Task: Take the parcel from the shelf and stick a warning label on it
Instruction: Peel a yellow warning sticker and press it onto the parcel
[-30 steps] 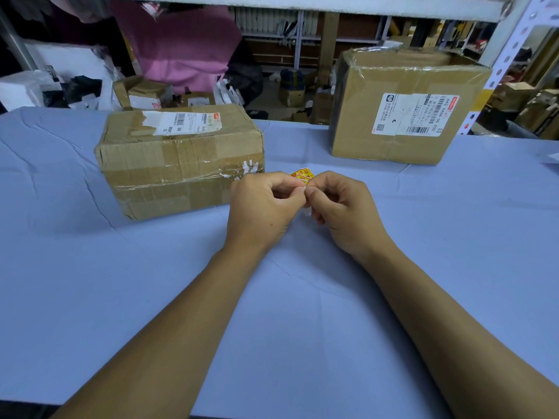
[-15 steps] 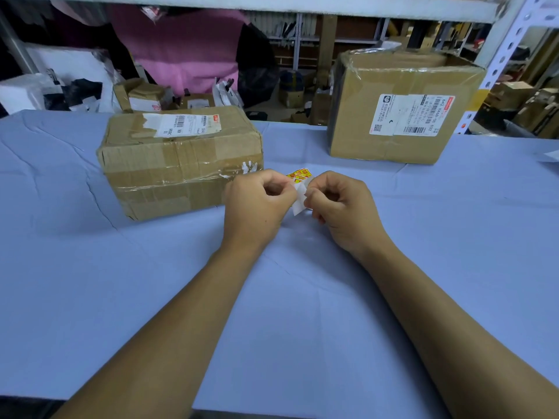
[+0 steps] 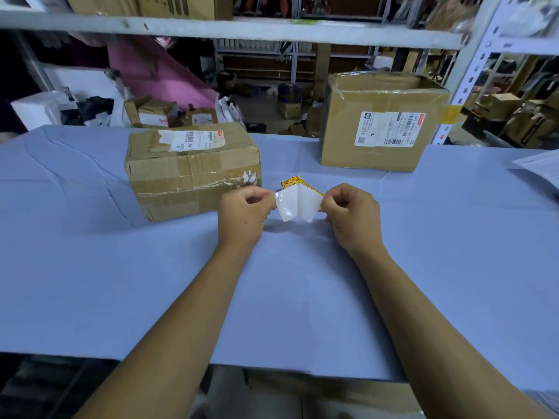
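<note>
left hand (image 3: 246, 211) and right hand (image 3: 352, 214) each pinching one side of the label (image 3: 298, 204), peeling it open above the table (image 3: 90, 282). parcel (image 3: 190, 167) already down, just beside. sticking still to do.

1. The taped parcel (image 3: 193, 170) lies on the surface (image 3: 90, 282), at its far left part.
2. The taller box (image 3: 381, 122) stands on the surface right of the parcel, further back, well apart.
3. The label sheet (image 3: 298, 204) is held above the surface just right of the parcel's near corner, left hand (image 3: 243, 214) nearer the parcel, right hand (image 3: 354, 219) beyond.
4. Small boxes (image 3: 169, 113) sit behind the parcel, off the surface.
</note>
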`<state>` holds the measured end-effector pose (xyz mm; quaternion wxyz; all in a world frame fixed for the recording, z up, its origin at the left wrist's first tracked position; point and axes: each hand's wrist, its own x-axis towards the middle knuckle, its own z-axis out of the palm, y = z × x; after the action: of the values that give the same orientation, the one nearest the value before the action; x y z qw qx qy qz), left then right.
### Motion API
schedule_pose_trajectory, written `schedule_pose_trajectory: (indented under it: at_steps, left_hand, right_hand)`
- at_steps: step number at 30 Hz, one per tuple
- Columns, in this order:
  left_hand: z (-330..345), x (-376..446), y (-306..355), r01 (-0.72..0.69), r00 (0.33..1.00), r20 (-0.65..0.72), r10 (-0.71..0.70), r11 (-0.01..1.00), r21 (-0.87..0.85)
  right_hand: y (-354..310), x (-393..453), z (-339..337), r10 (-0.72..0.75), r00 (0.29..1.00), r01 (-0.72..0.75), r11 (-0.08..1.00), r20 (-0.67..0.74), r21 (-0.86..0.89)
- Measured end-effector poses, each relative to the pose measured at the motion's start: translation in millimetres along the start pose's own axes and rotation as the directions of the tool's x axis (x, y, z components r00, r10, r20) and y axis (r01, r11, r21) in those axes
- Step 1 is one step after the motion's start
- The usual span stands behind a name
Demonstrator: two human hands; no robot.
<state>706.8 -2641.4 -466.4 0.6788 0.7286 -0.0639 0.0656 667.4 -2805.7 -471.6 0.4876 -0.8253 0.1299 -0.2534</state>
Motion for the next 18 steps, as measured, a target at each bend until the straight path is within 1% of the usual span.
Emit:
schedule_pose_trajectory:
  at_steps: [2, 6, 9, 11, 14, 16, 18]
  left_hand:
    - [-0.2, -1.4, -2.3, 0.009, 1.0, -0.028, -0.01, 1.0, -0.009]
    - [-3.2, -1.3, -6.7, 0.028, 0.993, -0.114, -0.029, 1.0, -0.007]
    - [-2.6, 0.6, -9.2, 0.018, 0.987, -0.163, -0.009, 0.998, 0.055]
    - [-1.5, 1.1, -9.8, 0.001, 0.983, -0.181, 0.017, 0.995, 0.099]
    - [-0.7, 0.8, -9.4, -0.026, 0.982, -0.182, 0.056, 0.985, 0.168]
    - [-0.1, -0.7, -8.5, -0.054, 0.981, -0.17, 0.089, 0.977, 0.205]
    - [1.0, -3.2, -7.5, -0.086, 0.984, -0.138, 0.116, 0.974, 0.211]
  right_hand:
    - [0.3, -0.7, -2.9, 0.019, 0.999, -0.02, 1.0, -0.038, -0.02]
    - [0.8, -0.4, -7.1, 0.085, 0.982, -0.091, 0.995, -0.17, -0.029]
    - [0.9, 0.9, -5.6, 0.111, 0.971, -0.115, 0.993, -0.21, -0.007]
    - [-0.1, 1.0, -3.9, 0.077, 0.978, -0.084, 0.996, -0.196, -0.031]
    - [-3.2, -2.1, 0.3, -0.014, 0.991, 0.005, 0.998, -0.135, -0.066]
    - [-4.8, -6.0, 4.2, -0.091, 0.993, 0.086, 0.994, -0.074, -0.064]
    - [-7.6, -11.1, 10.6, -0.198, 0.98, 0.198, 0.977, 0.012, -0.073]
